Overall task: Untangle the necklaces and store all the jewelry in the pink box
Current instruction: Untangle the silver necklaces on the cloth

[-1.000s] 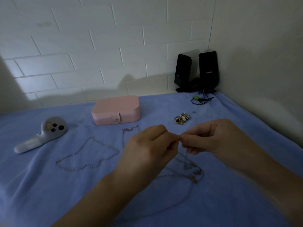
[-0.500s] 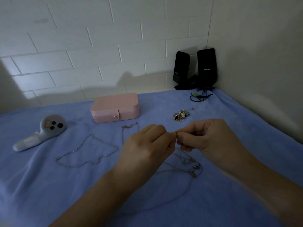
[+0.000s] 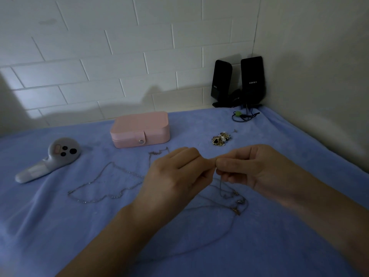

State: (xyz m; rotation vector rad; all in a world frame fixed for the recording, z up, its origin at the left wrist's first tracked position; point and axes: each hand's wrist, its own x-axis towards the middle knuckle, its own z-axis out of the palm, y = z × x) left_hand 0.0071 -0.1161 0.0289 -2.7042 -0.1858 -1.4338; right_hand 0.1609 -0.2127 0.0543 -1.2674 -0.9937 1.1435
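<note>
1. The left hand (image 3: 175,176) and the right hand (image 3: 255,168) are brought together mid-frame. Each is closed in a tight pinch, fingertips nearly touching, and a fine silver chain strand (image 3: 220,183) is held between them.
2. From that pinch the strand is hung pretty much straight down the picture into the tangled bunch of thin necklaces with little gold clasps (image 3: 237,200). The bunch is left lying on the blue fleece cloth (image 3: 279,246), with a long loop trailed toward the bottom of the frame.
3. The relation that matters: the tangle is placed directly below the fingertips and a bit to the right, so it's sat nearer the right hand. A sideways parting of the hands is probably what's called for, tbh, so the loop gets opened rather than cinched.
4. The pink rounded jewelry box (image 3: 139,129) is kept shut, snap fastened, upper left of centre and well apart from both hands.
5. A silver beaded necklace (image 3: 103,182) is spread out left of the left hand, and a shorter chain (image 3: 157,152) is seen between it and the box.
6. A small heap of gold-tone jewelry (image 3: 220,138) is parked right of the box.
</note>
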